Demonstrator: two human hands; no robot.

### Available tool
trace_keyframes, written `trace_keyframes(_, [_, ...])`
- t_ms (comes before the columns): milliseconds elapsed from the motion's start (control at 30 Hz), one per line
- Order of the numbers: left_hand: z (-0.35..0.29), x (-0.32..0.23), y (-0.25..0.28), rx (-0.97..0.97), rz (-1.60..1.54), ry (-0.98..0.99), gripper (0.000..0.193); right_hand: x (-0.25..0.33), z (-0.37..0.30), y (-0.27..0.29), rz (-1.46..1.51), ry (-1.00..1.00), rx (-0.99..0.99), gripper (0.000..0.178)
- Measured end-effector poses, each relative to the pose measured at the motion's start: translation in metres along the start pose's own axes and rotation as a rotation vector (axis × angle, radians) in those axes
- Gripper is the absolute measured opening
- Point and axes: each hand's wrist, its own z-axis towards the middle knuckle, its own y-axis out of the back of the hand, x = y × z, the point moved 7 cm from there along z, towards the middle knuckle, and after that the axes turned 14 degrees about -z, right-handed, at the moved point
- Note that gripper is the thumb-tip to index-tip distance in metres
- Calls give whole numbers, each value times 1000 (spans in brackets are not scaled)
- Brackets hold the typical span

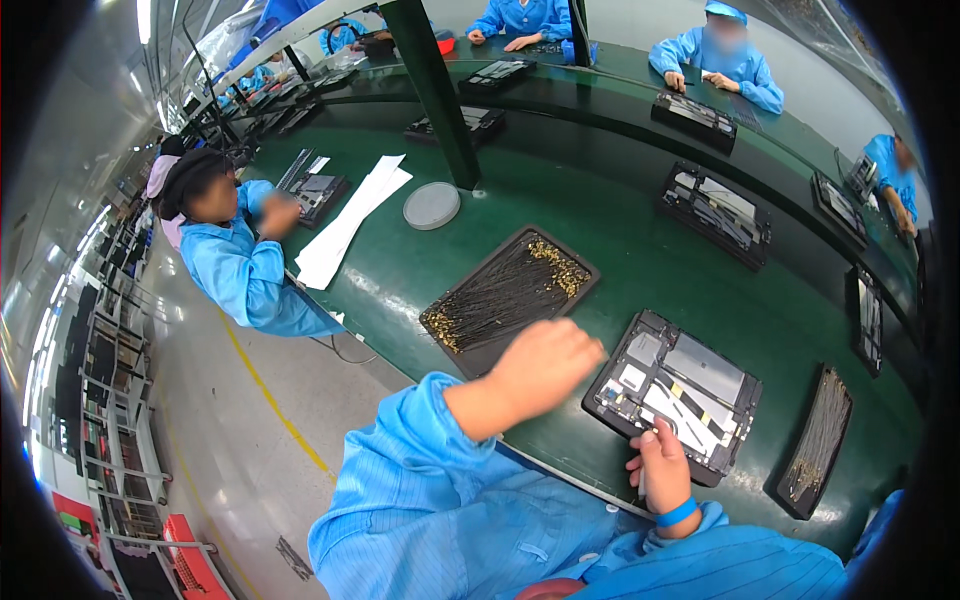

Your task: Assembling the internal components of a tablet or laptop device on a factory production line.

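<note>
Device (708, 367) between left tray (480, 360) and right tray (781, 489) on bench (635, 285)
What look like cables (508, 298) lie in both trays; a dish (432, 206) sits behind the left one, paper (350, 220) left of that.

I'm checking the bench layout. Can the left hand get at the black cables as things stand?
Probably yes: the left hand appears close to the tray, and nothing visible covers most of the black cables. Its fingers look curled, so they would likely need to open.
</note>
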Motion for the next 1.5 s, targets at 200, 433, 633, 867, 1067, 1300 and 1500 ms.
trace_keyframes(200, [-25,-51,-15,93,-144,-189,22,21,-13,1,-289,145,208,43])
trace_keyframes(433, [-37,-53,-25,150,-142,-171,23,11,-29,9,-118,-14,301,34])
trace_keyframes(633, [-41,-58,-31,182,-157,-167,24,-1,-34,14,-95,-78,262,29])
trace_keyframes(867, [-51,-51,-38,201,-104,-117,22,4,-30,-3,-474,106,352,30])
trace_keyframes(1067, [-53,-50,-49,184,-164,-115,25,-7,-33,-5,-349,-39,442,32])
trace_keyframes(1300, [-47,-71,-73,174,-453,-61,27,-16,-40,-9,-86,-271,523,32])
trace_keyframes(1500, [-44,-72,-82,176,-511,-26,24,-27,-35,-8,121,-301,476,28])
